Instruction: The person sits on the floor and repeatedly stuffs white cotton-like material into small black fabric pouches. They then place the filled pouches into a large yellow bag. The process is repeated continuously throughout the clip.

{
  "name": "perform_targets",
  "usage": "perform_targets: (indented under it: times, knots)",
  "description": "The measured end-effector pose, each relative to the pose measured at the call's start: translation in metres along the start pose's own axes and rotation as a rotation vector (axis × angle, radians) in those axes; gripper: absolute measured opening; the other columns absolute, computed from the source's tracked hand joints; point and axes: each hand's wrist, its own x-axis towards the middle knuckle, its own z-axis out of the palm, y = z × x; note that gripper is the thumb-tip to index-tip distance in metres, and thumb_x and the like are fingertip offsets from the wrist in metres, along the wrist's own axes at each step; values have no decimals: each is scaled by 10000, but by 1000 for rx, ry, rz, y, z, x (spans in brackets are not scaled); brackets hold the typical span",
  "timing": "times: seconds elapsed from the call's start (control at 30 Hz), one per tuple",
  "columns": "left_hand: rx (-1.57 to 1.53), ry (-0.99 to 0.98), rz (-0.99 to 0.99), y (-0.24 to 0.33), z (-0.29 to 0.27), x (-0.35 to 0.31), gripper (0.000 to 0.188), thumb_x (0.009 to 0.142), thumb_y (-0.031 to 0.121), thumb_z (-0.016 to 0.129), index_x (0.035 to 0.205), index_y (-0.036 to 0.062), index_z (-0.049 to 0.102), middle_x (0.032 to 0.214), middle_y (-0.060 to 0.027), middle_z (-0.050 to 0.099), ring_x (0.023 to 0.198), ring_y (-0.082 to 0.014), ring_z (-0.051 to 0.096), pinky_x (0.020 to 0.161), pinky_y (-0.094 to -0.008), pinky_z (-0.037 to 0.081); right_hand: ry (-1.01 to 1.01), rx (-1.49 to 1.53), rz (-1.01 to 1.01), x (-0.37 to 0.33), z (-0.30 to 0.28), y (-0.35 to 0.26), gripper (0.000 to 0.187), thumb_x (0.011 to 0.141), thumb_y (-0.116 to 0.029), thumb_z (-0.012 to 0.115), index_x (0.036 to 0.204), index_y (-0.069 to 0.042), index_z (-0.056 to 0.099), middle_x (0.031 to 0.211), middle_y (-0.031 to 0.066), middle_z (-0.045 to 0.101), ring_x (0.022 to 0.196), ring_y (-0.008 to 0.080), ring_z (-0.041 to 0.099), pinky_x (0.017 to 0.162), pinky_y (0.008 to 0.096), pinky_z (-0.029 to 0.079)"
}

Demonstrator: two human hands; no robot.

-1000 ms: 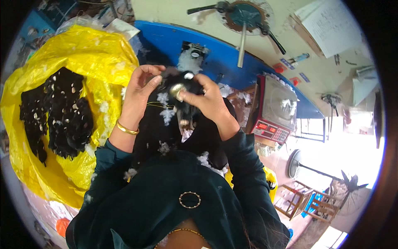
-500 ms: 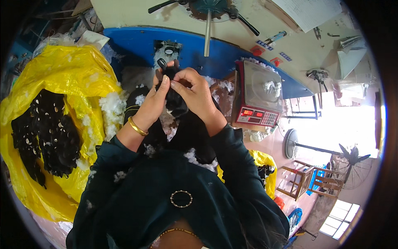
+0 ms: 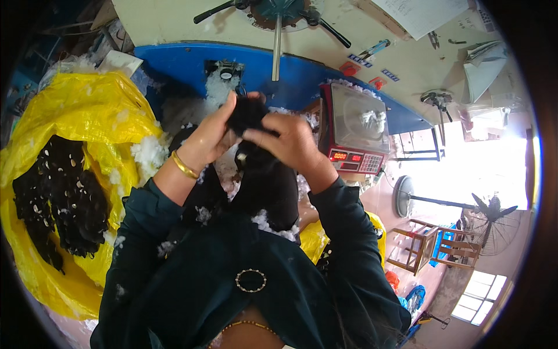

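Left hand: grips black fluffy piece, we judge for steadying.
Right hand: blurred against it; grip, we cannot tell.

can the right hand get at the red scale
Likely yes: the scale stands close by the right hand, nothing evident blocking, though that hand is touching a black fuzzy item.
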Motion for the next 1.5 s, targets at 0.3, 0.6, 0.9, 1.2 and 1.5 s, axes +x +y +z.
perform_targets:
  times: [0.3,0.6,0.9,1.2,1.5]
  knots:
    - [512,206,301,9,20,46,377,900,300,663,1145,40,543,950,-28,613,820,-92,600,697,-229,501,518,-195,86,133,-7,80,334,769,-291,669,691,10,545,610,203,509,547,384,461,519,422,390]
    - [1463,333,667,7,32,29,419,805,338,734,997,6,566,745,-138,562,670,-290,584,586,-376,474,477,-239,-60,110,-7,72,341,751,-225,685,608,-7,465,560,172,400,511,314,297,461,371,342]
    - [365,157,233,27,15,36,381,917,379,628,984,4,620,886,-52,636,813,-122,620,767,-286,532,333,-85,335,110,-17,52,322,704,-300,641,645,12,586,638,237,548,611,400,578,554,431,458]
    - [507,223,307,0,19,60,209,885,209,684,927,24,595,821,-38,647,763,-130,642,654,-245,502,428,-273,427,149,-7,67,289,714,-303,628,646,-23,600,704,207,608,691,412,592,600,452,477]
    - [1174,352,605,22,26,50,217,886,146,645,977,-44,594,778,-117,663,671,-177,658,607,-284,512,275,-258,397,119,-17,52,308,728,-311,650,689,-5,635,703,215,605,695,413,597,611,446,486]
